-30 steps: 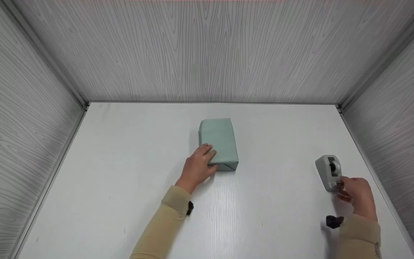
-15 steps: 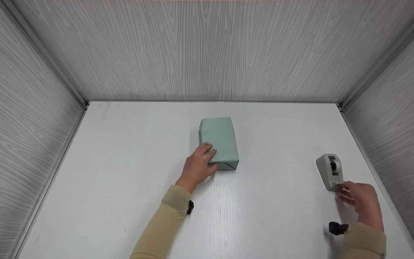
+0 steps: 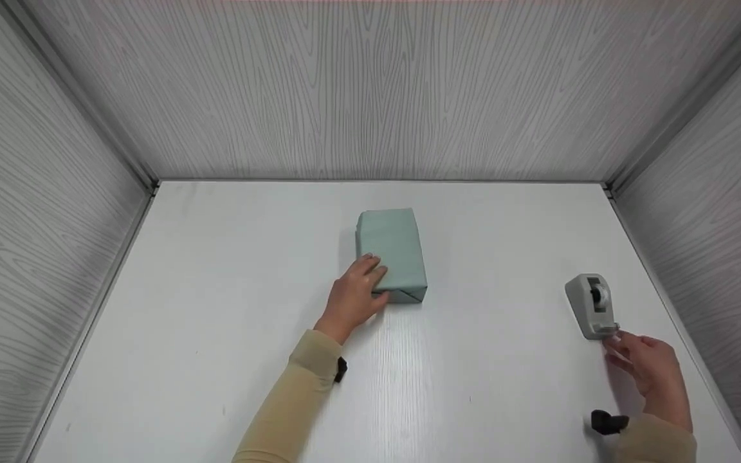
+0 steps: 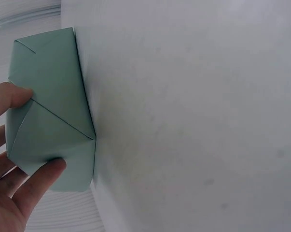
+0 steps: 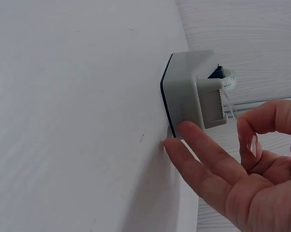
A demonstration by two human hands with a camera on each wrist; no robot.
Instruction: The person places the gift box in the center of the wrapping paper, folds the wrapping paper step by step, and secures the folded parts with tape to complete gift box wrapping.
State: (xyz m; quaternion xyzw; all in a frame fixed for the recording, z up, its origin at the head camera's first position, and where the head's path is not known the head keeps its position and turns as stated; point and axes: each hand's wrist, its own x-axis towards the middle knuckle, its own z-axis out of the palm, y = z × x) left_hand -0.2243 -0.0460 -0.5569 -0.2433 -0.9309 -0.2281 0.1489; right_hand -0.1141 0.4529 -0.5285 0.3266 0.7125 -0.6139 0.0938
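A box wrapped in pale green paper (image 3: 397,247) lies on the white table, its folded end toward me. My left hand (image 3: 350,299) holds its near left corner, thumb at the folded end and fingers over the top. Folded paper seams show on the wrapped box (image 4: 53,106) in the left wrist view. At the right stands a grey tape dispenser (image 3: 583,307). My right hand (image 3: 653,370) pinches the end of its clear tape (image 5: 230,105) between thumb and index finger, just off the serrated cutter. The other fingers extend beside the base of the dispenser (image 5: 183,94).
Grey wood-grain panels enclose the table, with a back wall (image 3: 370,90), a left wall (image 3: 36,225) and a right wall (image 3: 724,225). The right-hand table edge runs close beside my right hand.
My right hand has moved a little toward me and to the right, drawing the tape end out from the dispenser. My left hand and the wrapped box have stayed in place.
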